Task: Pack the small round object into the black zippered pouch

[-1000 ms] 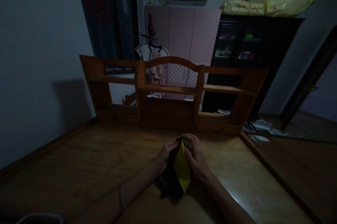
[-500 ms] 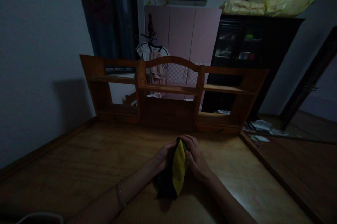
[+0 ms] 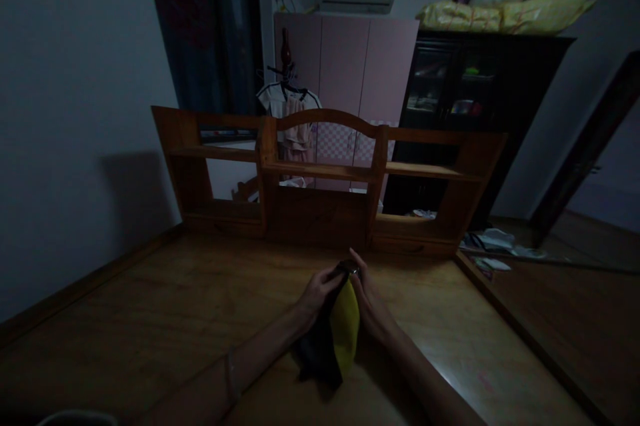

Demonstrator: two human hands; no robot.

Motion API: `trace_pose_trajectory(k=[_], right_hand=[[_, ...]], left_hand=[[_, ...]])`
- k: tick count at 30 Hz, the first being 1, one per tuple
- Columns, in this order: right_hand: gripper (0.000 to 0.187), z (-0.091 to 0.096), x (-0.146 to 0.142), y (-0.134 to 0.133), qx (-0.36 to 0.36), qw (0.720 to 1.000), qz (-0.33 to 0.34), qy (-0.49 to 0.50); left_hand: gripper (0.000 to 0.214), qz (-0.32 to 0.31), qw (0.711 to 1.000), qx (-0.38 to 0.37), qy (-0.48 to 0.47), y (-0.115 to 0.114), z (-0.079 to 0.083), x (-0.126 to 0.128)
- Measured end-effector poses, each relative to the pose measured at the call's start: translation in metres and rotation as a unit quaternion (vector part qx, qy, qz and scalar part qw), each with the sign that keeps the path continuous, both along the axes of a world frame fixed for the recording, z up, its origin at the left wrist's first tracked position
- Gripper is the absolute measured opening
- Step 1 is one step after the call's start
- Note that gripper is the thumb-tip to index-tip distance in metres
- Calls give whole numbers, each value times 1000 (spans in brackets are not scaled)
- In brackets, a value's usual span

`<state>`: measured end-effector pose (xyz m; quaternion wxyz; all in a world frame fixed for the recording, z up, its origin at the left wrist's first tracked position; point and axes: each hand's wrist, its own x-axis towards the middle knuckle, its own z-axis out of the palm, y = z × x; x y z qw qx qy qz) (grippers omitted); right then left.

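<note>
A black and yellow fabric piece (image 3: 345, 329), soft and bag-like, hangs upright between my hands just over the wooden desk (image 3: 200, 306); its exact kind is hard to make out in the dim light. On its left, my left hand (image 3: 319, 293) is closed with thumb and fingers on the dark upper edge. My right hand (image 3: 369, 299) grips the top from the other side, one finger pointing up. A small shiny spot shows at the top by the right fingers. The yellow panel faces right, and the dark part's lower corner reaches down near the desktop.
A wooden shelf unit (image 3: 320, 173) stands along the desk's far edge, with a wall (image 3: 80, 113) to the left. Papers and bags (image 3: 493, 243) lie beyond the raised right edge. A pale curved rim (image 3: 77, 418) shows at the bottom left.
My right hand has shifted from wrapping over the top to holding the upper edge with a finger raised. The fabric piece has turned slightly, and its yellow panel looks wider.
</note>
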<state>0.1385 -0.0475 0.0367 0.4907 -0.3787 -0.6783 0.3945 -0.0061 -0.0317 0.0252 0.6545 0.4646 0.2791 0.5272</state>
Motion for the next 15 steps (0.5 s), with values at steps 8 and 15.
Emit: trace_pose_trajectory(k=[8,15], right_hand=[[34,-6,8,21,-65,993,-32,91],[28,-7,8,35,-230,922,22,312]], left_hand=[[28,93,939,213,255,-13,0,8],[23,109,853,364,359,-21,1,11]])
